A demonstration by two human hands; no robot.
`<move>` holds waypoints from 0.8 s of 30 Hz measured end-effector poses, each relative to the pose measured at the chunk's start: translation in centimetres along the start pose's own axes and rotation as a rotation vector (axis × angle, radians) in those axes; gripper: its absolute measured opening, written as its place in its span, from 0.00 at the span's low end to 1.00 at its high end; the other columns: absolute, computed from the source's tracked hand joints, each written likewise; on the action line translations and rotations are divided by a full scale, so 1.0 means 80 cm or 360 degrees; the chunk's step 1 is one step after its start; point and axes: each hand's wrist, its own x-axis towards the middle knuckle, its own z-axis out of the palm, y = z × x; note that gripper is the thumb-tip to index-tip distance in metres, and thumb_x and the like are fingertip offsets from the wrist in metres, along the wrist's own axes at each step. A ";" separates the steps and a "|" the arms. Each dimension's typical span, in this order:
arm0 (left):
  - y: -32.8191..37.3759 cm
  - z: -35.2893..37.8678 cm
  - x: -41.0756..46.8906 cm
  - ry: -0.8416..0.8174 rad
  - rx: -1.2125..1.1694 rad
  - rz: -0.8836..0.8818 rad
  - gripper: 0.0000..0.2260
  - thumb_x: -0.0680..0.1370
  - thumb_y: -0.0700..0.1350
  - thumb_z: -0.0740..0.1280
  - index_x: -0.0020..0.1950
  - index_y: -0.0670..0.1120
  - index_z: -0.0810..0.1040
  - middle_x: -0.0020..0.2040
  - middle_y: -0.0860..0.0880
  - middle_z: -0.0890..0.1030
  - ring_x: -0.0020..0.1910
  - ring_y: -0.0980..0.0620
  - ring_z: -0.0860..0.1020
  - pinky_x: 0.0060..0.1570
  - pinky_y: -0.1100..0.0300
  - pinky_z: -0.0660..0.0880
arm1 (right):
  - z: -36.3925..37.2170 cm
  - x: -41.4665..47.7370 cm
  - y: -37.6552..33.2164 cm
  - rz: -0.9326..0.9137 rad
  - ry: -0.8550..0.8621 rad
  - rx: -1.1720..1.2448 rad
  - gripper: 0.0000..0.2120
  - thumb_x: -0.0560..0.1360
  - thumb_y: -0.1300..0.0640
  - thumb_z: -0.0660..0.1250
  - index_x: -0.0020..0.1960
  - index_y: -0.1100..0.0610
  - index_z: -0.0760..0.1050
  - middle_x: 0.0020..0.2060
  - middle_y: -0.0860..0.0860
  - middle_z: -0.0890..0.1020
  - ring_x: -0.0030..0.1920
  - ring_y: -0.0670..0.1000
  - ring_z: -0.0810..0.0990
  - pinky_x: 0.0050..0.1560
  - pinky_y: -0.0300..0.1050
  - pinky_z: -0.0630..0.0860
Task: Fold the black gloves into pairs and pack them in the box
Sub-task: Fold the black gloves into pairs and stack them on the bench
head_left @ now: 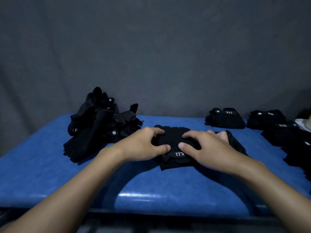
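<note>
1. Head view: the left hand [143,145] and right hand [207,148] both have curled fingers [157,131] gripping the glove pair [173,137] at the centre of the desk [50,174], apparently mid-fold.
2. Folded pairs [225,119] lie far right; a loose pile [96,126] waits on the left.
3. No box is plainly visible, so packing seems not yet begun.

"5.11" reads upside down on the centre glove [173,137], and "5.11" again, upright, on the folded pair [225,119] at right.
</note>
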 end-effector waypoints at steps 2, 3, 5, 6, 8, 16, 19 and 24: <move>0.001 0.002 -0.001 0.0009 0.0058 0.0018 0.28 0.75 0.61 0.69 0.73 0.57 0.69 0.62 0.54 0.71 0.63 0.57 0.72 0.65 0.63 0.67 | -0.001 -0.003 0.002 -0.0008 0.0018 0.0009 0.22 0.76 0.32 0.55 0.63 0.42 0.73 0.45 0.39 0.77 0.59 0.46 0.68 0.60 0.46 0.56; 0.002 0.003 -0.002 0.0009 0.0067 0.0025 0.27 0.76 0.61 0.69 0.73 0.57 0.68 0.61 0.54 0.70 0.62 0.56 0.71 0.64 0.63 0.67 | 0.000 -0.004 0.003 0.0000 0.0020 0.0036 0.22 0.76 0.32 0.56 0.62 0.42 0.74 0.42 0.40 0.78 0.58 0.46 0.68 0.59 0.45 0.56; 0.002 0.006 -0.003 0.0010 0.0070 0.0038 0.27 0.76 0.61 0.68 0.73 0.57 0.68 0.61 0.55 0.68 0.61 0.56 0.71 0.65 0.63 0.66 | 0.000 -0.006 0.004 0.0010 0.0022 0.0067 0.21 0.76 0.33 0.57 0.61 0.43 0.75 0.39 0.43 0.79 0.55 0.44 0.71 0.60 0.45 0.56; 0.002 0.006 -0.004 0.0017 0.0072 0.0047 0.26 0.76 0.61 0.68 0.73 0.57 0.68 0.61 0.55 0.67 0.62 0.56 0.71 0.66 0.62 0.66 | -0.002 -0.007 0.004 0.0015 0.0022 0.0087 0.21 0.76 0.33 0.58 0.62 0.43 0.75 0.39 0.43 0.79 0.52 0.42 0.72 0.60 0.45 0.57; 0.002 0.007 -0.005 0.0039 0.0070 0.0068 0.26 0.76 0.60 0.68 0.72 0.57 0.69 0.62 0.55 0.67 0.63 0.56 0.71 0.67 0.62 0.66 | -0.005 -0.010 0.004 0.0050 -0.0015 0.0165 0.20 0.76 0.36 0.61 0.62 0.44 0.75 0.39 0.43 0.79 0.47 0.41 0.72 0.61 0.44 0.57; 0.002 0.008 -0.009 0.0046 0.0048 0.0086 0.25 0.76 0.60 0.69 0.72 0.57 0.70 0.64 0.56 0.66 0.62 0.58 0.71 0.67 0.63 0.66 | -0.012 -0.009 0.008 0.0109 -0.0075 0.0439 0.17 0.73 0.40 0.69 0.58 0.47 0.79 0.32 0.43 0.78 0.43 0.41 0.79 0.60 0.45 0.61; 0.003 0.008 -0.010 0.0077 0.0028 0.0103 0.24 0.76 0.59 0.69 0.71 0.56 0.71 0.63 0.55 0.67 0.61 0.59 0.72 0.65 0.66 0.64 | -0.012 -0.009 0.009 0.0104 -0.0120 0.0409 0.16 0.73 0.38 0.68 0.57 0.44 0.79 0.32 0.43 0.78 0.41 0.40 0.78 0.60 0.45 0.59; 0.001 0.008 -0.010 0.0100 0.0013 0.0121 0.22 0.77 0.58 0.68 0.70 0.56 0.73 0.63 0.55 0.68 0.62 0.59 0.72 0.67 0.64 0.65 | -0.011 -0.003 0.012 0.0062 0.0062 0.0256 0.11 0.77 0.37 0.60 0.54 0.38 0.77 0.41 0.42 0.80 0.51 0.42 0.75 0.61 0.48 0.58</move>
